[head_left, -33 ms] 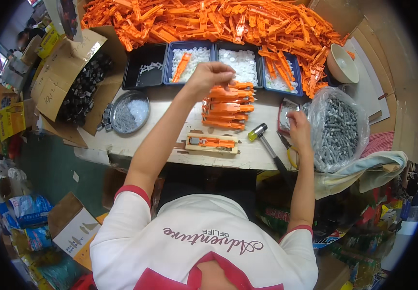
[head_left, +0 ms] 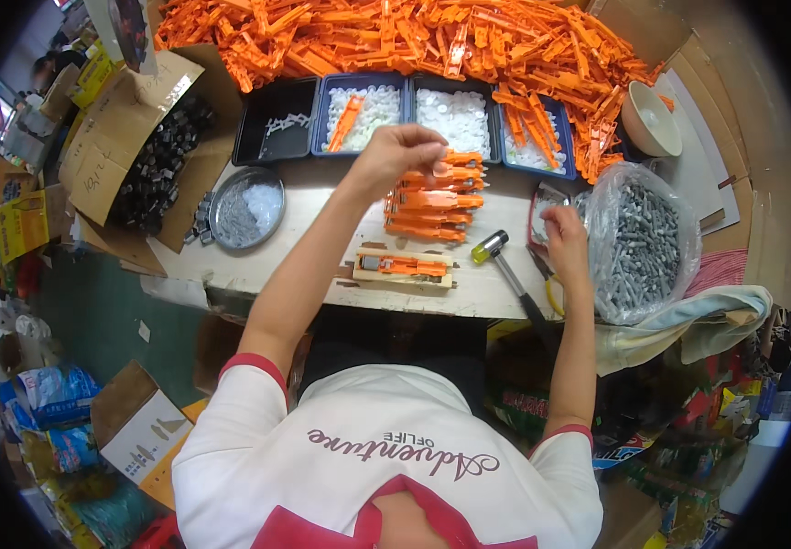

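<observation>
One pale counter (head_left: 514, 201), front edge bowed by the fisheye lens, laid out as a ring of supplies around a working middle, probably for short reaches. Along the far side, a mound of orange parts (head_left: 395, 37), seemingly set back for want of room nearer. To the left, an open cardboard box (head_left: 130, 128), mouth turned toward the middle, presumably for easy picking of dark pieces (head_left: 162, 169); to the right, a clear plastic bag (head_left: 686, 242), spread open around grey parts (head_left: 643, 238). In front of the mound, four bins (head_left: 542, 174) side by side, low-walled, apparently for keeping small white pieces (head_left: 455, 114) sorted. Nearer, a hammer (head_left: 513, 279), handle over the front edge, likely for quick taking up; beside it, a wooden fixture (head_left: 400, 280) with one orange piece (head_left: 414, 267) in its slot, presumably braced there against shifting. Just beyond, orange assemblies (head_left: 428, 203) in a close row; farther left, a round dish (head_left: 249, 244) of fine grey and whitish bits. Among the smallest, two grips: left hand (head_left: 400, 157) over the far end of the row, fingers bent toward the thumb, narrowly apart or meeting, any held part impossible to tell; right hand (head_left: 567, 240) beside a red-edged tray (head_left: 537, 224), half-curled, contact and contents likewise unclear.
</observation>
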